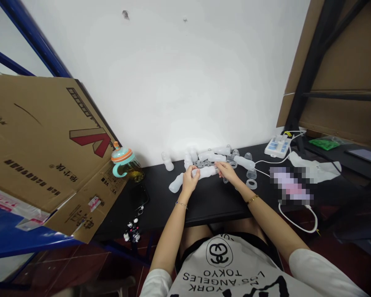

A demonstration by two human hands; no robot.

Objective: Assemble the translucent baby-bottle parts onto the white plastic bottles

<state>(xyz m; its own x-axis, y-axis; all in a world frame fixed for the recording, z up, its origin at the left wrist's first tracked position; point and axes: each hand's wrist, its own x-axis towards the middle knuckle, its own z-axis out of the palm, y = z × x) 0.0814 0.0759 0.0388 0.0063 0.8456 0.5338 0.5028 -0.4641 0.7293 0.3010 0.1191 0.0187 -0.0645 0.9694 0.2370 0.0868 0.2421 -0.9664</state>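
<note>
My left hand [191, 180] is closed around a white translucent bottle [207, 171], which lies sideways just above the black table. At the bottle's right end, the fingers of my right hand [226, 171] pinch a small clear part, like a cap, partly hidden by the fingers. Another white bottle [174, 184] rests on the table beside my left hand. Behind my hands lies a cluster of similar bottles [220, 150] with clear caps. A clear ring [251, 184] and a bottle with a rounded end [245, 162] are right of my right hand.
A capped bottle [167, 161] stands by the wall. On the left are a drinking jug [127, 163], a dark phone [139, 195] with a charm strap [132, 231] and a large cardboard box [49, 144]. A power strip [277, 146] with white cables sits at the right.
</note>
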